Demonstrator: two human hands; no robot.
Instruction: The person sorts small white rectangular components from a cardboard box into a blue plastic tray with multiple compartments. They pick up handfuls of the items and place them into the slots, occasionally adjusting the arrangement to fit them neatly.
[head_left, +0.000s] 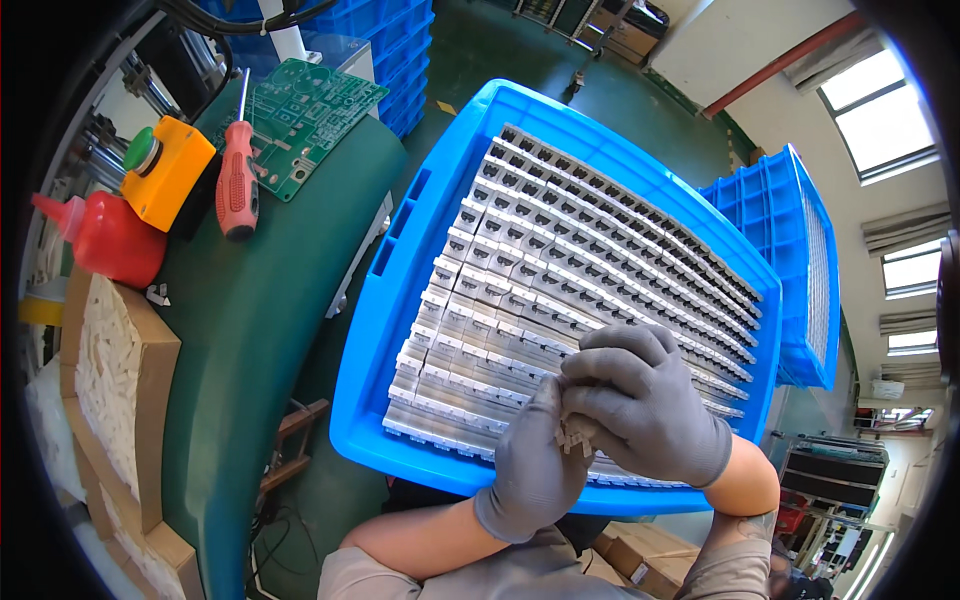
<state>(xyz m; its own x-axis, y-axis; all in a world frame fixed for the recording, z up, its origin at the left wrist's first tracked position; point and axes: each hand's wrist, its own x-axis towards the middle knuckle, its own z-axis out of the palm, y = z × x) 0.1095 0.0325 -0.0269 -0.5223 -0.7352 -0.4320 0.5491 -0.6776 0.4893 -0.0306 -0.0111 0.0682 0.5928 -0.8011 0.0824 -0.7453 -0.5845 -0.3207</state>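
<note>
Both my hands wear grey gloves and meet over the near side of a blue crate (350, 400). My left hand (535, 455) is closed around some small pale plastic pieces (575, 438), which stick out between the two palms. Over them curl the fingers of my right hand (655, 400), closed and touching the left; its fingertips are partly hidden. Below the hands, the crate is filled with tight rows of silvery-white metal parts (520, 265). The parts in the far rows show black inserts; those in the near left rows look plain.
On the green bench (225, 380) at left lie a screwdriver (238, 185), a green circuit board (315, 115), an orange box with a green button (168, 172), a red bottle (108, 238) and a cardboard box of small white pieces (150, 370). Another blue crate (790, 260) stands beyond at right.
</note>
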